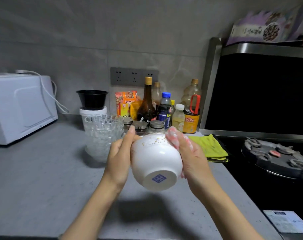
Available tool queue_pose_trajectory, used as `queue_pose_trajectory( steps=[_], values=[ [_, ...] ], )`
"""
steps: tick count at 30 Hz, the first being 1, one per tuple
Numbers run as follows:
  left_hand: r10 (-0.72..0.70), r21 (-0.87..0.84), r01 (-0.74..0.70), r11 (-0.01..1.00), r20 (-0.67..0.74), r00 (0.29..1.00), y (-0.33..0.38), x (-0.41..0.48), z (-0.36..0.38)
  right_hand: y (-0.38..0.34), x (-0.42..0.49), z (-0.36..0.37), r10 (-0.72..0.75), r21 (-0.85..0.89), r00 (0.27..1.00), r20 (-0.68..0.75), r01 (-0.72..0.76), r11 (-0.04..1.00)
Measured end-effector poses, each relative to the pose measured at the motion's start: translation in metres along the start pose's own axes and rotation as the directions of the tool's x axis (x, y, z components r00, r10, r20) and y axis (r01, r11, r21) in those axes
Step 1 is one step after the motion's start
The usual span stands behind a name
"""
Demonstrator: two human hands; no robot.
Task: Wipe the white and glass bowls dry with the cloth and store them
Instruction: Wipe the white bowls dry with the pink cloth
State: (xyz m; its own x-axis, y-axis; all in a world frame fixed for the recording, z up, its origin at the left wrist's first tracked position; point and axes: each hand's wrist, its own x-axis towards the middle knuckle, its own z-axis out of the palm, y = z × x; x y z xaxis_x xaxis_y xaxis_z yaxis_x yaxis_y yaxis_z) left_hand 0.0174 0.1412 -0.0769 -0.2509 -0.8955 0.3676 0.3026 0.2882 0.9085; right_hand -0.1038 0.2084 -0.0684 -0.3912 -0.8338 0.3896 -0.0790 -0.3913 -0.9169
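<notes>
Two hands hold the white bowl above the counter, its foot turned toward the camera. The left hand grips its side with curled fingers; the right hand clasps a pink cloth against the rim. I think turning the bowl slowly lets the cloth reach every part. Behind, the stacked glass bowls wait.
</notes>
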Motion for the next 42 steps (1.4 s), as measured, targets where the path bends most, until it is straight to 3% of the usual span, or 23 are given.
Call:
queue_pose_trajectory(
  steps=[4,9,12,14,16,17,20,24,27,30,33,36,40,42],
  values=[
    [0.027,-0.008,-0.027,1.000,0.013,1.000,0.013,-0.006,-0.014,0.001,-0.001,0.021,-0.047,0.005,0.995,0.086,0.047,0.999],
    [0.037,-0.129,-0.070,0.989,-0.241,0.970,0.008,-0.001,-0.028,0.031,-0.014,0.044,-0.303,-0.112,0.946,0.118,0.316,0.942],
    [0.039,-0.118,-0.079,0.990,-0.309,0.950,-0.001,0.003,-0.034,0.044,-0.027,0.052,-0.503,-0.296,0.845,0.184,0.535,0.791],
    [0.026,-0.096,-0.055,0.994,-0.275,0.961,-0.009,0.003,-0.032,0.044,-0.029,0.055,-0.584,-0.437,0.773,0.249,0.628,0.644],
    [-0.015,-0.143,-0.018,0.990,-0.226,0.974,-0.013,0.001,-0.027,0.043,-0.025,0.057,-0.629,-0.518,0.714,0.308,0.680,0.519],
    [-0.018,-0.157,-0.017,0.987,-0.218,0.976,-0.014,0.001,-0.025,0.042,-0.021,0.056,-0.622,-0.536,0.718,0.313,0.674,0.509],
    [0.006,-0.133,-0.038,0.990,-0.236,0.972,-0.016,0.003,-0.023,0.037,-0.009,0.049,-0.500,-0.458,0.834,0.233,0.547,0.700],
    [-0.062,-0.178,0.016,0.984,-0.256,0.965,-0.019,0.000,-0.018,0.031,-0.003,0.039,-0.243,-0.119,0.966,0.089,0.252,0.960],
    [-0.123,-0.274,0.041,0.961,-0.290,0.949,-0.025,-0.002,-0.016,0.030,-0.003,0.034,0.009,0.009,1.000,0.002,-0.009,1.000],
    [-0.158,-0.355,0.063,0.933,-0.244,0.957,-0.028,-0.002,-0.013,0.032,-0.005,0.029,0.216,0.070,0.975,-0.048,-0.212,0.975],
    [-0.163,-0.222,0.124,0.967,-0.166,0.973,-0.031,0.001,-0.010,0.029,-0.002,0.021,0.228,0.065,0.969,-0.100,-0.222,0.973],
    [-0.128,0.000,0.129,0.992,-0.076,0.989,-0.027,0.009,-0.010,0.021,0.004,0.010,0.185,-0.077,0.975,-0.119,-0.195,0.978],
    [-0.028,0.204,0.014,0.979,0.064,0.998,-0.012,0.017,0.001,0.016,0.008,0.002,-0.068,-0.204,0.997,-0.035,0.059,0.977],
    [0.027,0.243,-0.039,0.969,0.050,0.998,-0.014,0.016,0.008,0.020,0.007,0.000,-0.122,-0.185,0.992,-0.039,0.113,0.976]
  ],
)
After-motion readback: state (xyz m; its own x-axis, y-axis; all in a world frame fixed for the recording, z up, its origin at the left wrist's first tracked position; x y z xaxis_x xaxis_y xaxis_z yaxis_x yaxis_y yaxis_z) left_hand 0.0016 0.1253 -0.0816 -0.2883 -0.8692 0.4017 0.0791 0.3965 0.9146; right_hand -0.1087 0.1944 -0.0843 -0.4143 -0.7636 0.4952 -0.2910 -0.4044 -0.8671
